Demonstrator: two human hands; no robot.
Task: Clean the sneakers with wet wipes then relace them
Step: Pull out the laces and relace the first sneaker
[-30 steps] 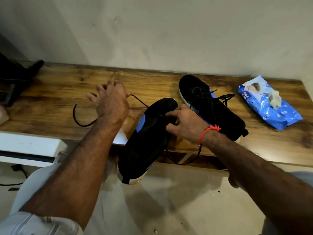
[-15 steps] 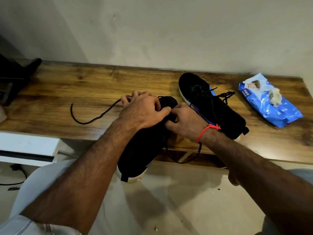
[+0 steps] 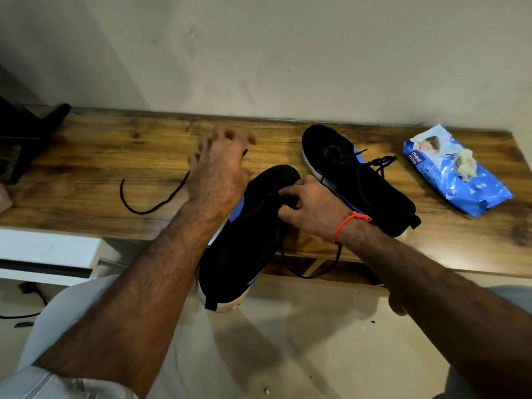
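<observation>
While relacing proceeds: near sneaker (image 3: 247,237) overhanging surface (image 3: 86,174) edge, partly laced; right hand (image 3: 313,208) pinching its eyelets, left hand (image 3: 218,174) blurred, grip on lace (image 3: 152,203) unclear. Far sneaker (image 3: 357,180) laced. Wipes pack (image 3: 454,174) far right, used wipe (image 3: 465,165) atop.

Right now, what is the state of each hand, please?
Left hand: blurred, fingers curled, lace runs under it; grip cannot be told.
Right hand: pinches the lace at the near sneaker.
</observation>
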